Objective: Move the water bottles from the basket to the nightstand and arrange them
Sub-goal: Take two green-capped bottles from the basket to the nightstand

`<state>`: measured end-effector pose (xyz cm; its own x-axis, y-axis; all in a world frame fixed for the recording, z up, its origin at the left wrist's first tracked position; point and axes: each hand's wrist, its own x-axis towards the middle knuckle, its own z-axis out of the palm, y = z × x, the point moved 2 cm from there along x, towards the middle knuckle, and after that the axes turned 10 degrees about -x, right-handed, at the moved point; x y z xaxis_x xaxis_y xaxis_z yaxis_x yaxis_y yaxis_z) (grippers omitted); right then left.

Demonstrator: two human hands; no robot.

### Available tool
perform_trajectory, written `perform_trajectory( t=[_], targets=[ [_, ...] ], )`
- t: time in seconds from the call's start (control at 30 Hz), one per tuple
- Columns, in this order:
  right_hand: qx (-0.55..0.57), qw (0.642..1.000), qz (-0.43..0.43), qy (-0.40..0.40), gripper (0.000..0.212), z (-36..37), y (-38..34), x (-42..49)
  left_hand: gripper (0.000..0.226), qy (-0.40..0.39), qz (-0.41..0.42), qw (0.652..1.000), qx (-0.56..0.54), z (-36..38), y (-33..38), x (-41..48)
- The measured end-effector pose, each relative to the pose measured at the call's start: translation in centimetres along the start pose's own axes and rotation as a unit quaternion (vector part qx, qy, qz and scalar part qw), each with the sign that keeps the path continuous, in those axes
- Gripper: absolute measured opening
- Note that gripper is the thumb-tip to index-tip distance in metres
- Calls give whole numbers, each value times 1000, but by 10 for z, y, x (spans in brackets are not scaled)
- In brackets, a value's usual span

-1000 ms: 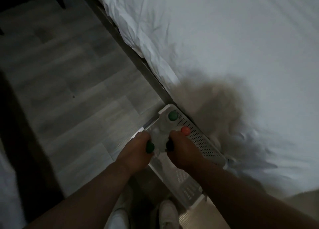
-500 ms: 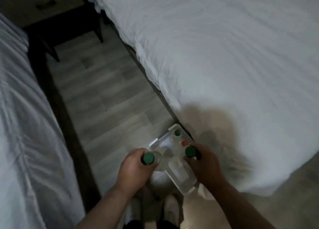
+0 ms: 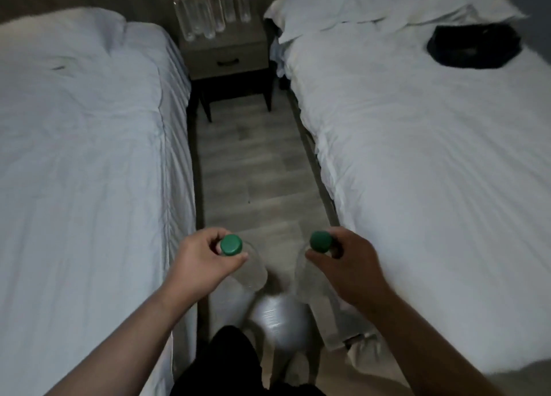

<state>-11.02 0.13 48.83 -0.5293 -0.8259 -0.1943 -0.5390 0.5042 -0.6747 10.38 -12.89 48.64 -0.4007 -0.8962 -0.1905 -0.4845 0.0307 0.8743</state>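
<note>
Water bottles (image 3: pixel 253 273), clear plastic, green-capped: one per grip, left hand (image 3: pixel 198 264), right hand (image 3: pixel 353 269).

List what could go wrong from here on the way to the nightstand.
The left hand and right hand each pinch a bottle only near its green cap, so the left bottle or right bottle could slip. The nightstand already holds a tight cluster of standing bottles; setting more down could topple them.

An open floor (image 3: pixel 253 169) lane is bounded by two beds (image 3: pixel 89 145) and ended by the nightstand (image 3: pixel 228 54), whose top is crowded with bottles (image 3: pixel 208 10).
</note>
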Motion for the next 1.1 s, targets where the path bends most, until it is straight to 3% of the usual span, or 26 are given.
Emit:
perform_trajectory(
  t=[0.2,0.37,0.6,0.87,1.1],
  targets=[
    [13,995,-100,-20,18,11,-85,57,18,61,-7,997,-36,-84,26,35],
    [1,993,-106,-58,18,27,-140,124,16,111,2,993,-38,-124,22,93],
    [27,999,-40,-13,23,32,-200,220,24,96,20,995,-13,-164,28,201],
    [42,996,13,81,23,-18,-211,292,25,24,37,998,-40,-143,70,328],
    [67,991,77,90,23,-49,-168,372,23,6,51,997,-51,-88,110,423]
  ],
)
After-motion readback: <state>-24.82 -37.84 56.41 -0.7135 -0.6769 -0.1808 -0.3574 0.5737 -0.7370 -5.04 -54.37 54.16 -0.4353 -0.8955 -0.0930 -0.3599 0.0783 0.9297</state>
